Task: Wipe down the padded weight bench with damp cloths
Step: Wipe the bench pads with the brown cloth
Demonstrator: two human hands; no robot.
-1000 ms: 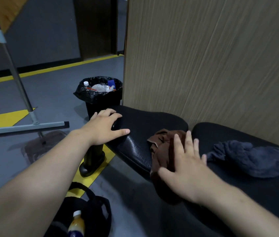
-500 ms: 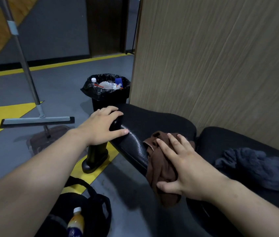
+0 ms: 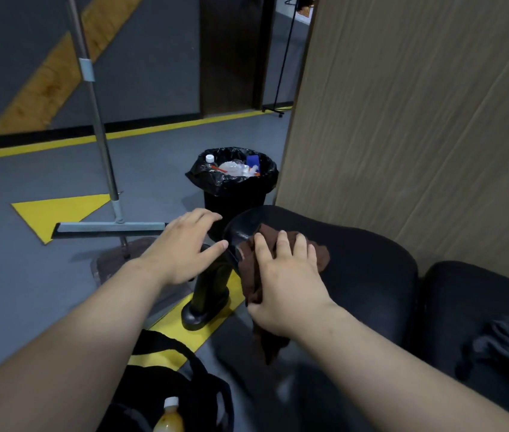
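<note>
The black padded bench (image 3: 368, 260) runs from centre to lower right, with a second pad (image 3: 477, 294) behind a gap. My right hand (image 3: 287, 282) presses a brown cloth (image 3: 320, 255) flat on the first pad near its far end. My thumb pinches the cloth's near side, and part of the cloth hangs down over the pad's edge. My left hand (image 3: 184, 244) is open with its fingers spread just off the bench's end, the thumb tip close to the edge. A dark grey cloth (image 3: 502, 347) lies bunched on the second pad.
A black lined trash bin (image 3: 237, 194) holding bottles stands beyond the bench end. A floor squeegee (image 3: 110, 227) stands on the grey floor to the left. The bench's black foot (image 3: 208, 294) is below my left hand. A black bag (image 3: 169, 378) with a bottle (image 3: 169, 419) lies near me. A wood panel (image 3: 418, 120) backs the bench.
My right hand slid the brown cloth along the pad from the gap toward the far end. My left hand came off the bench end, its fingers spreading.
</note>
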